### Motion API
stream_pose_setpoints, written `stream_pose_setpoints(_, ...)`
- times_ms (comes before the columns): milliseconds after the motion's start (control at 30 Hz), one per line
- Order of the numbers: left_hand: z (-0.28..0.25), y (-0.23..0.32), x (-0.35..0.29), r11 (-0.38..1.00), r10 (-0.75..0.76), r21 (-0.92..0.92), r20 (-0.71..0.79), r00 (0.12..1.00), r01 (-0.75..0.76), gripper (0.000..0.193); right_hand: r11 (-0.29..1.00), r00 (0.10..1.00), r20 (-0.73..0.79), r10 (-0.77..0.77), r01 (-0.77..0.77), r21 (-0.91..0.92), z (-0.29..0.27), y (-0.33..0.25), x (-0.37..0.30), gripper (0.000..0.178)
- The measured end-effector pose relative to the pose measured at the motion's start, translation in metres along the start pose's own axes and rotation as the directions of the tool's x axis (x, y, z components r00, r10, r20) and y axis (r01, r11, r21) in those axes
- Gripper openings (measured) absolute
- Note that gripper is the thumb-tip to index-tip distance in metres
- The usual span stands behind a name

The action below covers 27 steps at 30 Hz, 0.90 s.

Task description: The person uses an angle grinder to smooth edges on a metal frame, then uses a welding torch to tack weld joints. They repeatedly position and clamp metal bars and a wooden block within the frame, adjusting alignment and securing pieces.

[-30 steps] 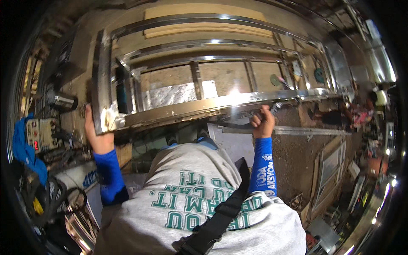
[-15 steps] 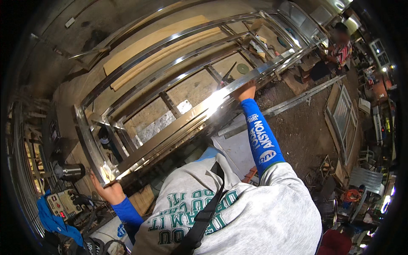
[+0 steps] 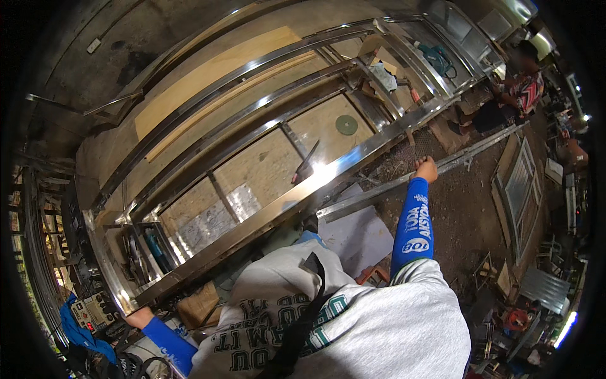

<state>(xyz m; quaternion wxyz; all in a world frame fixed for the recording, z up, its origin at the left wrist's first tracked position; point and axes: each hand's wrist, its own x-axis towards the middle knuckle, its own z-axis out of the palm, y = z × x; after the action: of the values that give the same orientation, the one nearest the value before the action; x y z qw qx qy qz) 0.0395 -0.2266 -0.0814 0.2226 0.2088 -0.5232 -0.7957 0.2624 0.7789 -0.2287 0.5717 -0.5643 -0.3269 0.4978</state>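
Note:
A large rectangular frame of shiny metal tubing point(image 3: 252, 235) with inner bars lies across the workbench in front of me. My left hand point(image 3: 140, 317) grips its near left corner from below; the fingertips are partly hidden by the tube. My right hand point(image 3: 425, 169) is off the frame, held out over the floor with its fingers curled in and nothing visible in them. Inside the frame, on the bench top, are a green round disc point(image 3: 346, 124) and a dark pointed tool point(image 3: 305, 165). A teal power tool point(image 3: 437, 58) sits towards the far right end.
Long wooden boards point(image 3: 214, 82) lie beyond the frame. A control box point(image 3: 93, 312) stands at the left beside blue cloth. To the right are a long metal bar point(image 3: 435, 172), a windowed panel point(image 3: 519, 183) on the floor, and a seated person point(image 3: 514, 95).
My right hand has let go of the frame's near tube and moved right, away from it. My left hand stays at the corner, lower in the picture, as the view has shifted.

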Motion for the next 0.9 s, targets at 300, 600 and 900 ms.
stream_pose_setpoints(300, -0.029, 0.038, -0.044, 0.954, 0.278, 0.244, -0.499, 0.821, -0.175, 0.020, 0.831, 0.172, 0.823, 0.541, -0.258, -0.493, 0.181, 0.034, 0.146, 0.032)
stream_pose_setpoints(600, -0.027, -0.015, -0.157, 0.949, 0.294, 0.308, -0.773, 0.563, -0.073, 0.022, 0.666, 0.068, 0.677, 0.733, -0.275, -0.694, 0.236, 0.083, 0.165, 0.039)
stream_pose_setpoints(900, -0.062, -0.042, -0.200, 0.943, 0.280, 0.332, -0.825, 0.490, 0.019, 0.017, 0.901, 0.486, 0.773, 0.408, -0.077, -0.427, 0.239, 0.073, 0.167, 0.029)
